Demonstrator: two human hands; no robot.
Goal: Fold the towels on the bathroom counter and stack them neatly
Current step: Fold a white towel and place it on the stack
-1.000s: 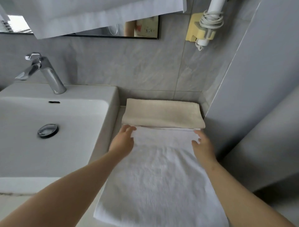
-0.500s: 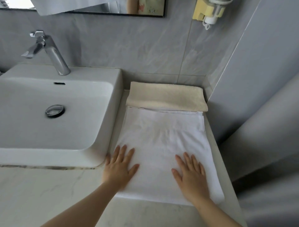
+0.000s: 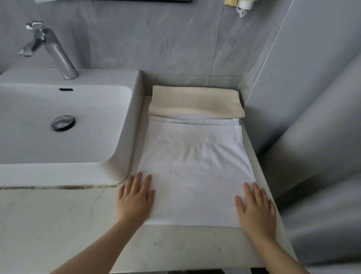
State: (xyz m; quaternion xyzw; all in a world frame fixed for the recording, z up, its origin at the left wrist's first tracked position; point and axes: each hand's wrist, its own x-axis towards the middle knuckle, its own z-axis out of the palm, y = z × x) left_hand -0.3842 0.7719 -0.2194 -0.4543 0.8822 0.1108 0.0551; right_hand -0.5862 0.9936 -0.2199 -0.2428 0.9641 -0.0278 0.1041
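Note:
A white towel (image 3: 195, 168) lies spread flat on the marble counter (image 3: 58, 225), to the right of the sink. Its far end is tucked under a folded beige towel (image 3: 195, 102) that rests against the back wall. My left hand (image 3: 134, 199) lies flat, fingers apart, on the towel's near left corner. My right hand (image 3: 256, 207) lies flat on the near right corner. Neither hand grips the cloth.
A white basin (image 3: 125, 156) with a chrome faucet (image 3: 52, 48) and drain fills the left. Grey tiled walls close in behind and on the right. The counter's front edge runs just below my wrists. A yellow holder (image 3: 230, 2) hangs on the wall above.
My hands slid from the towel's far end by the beige towel back to its near end, then spread outward to the two near corners. The white towel now lies flatter.

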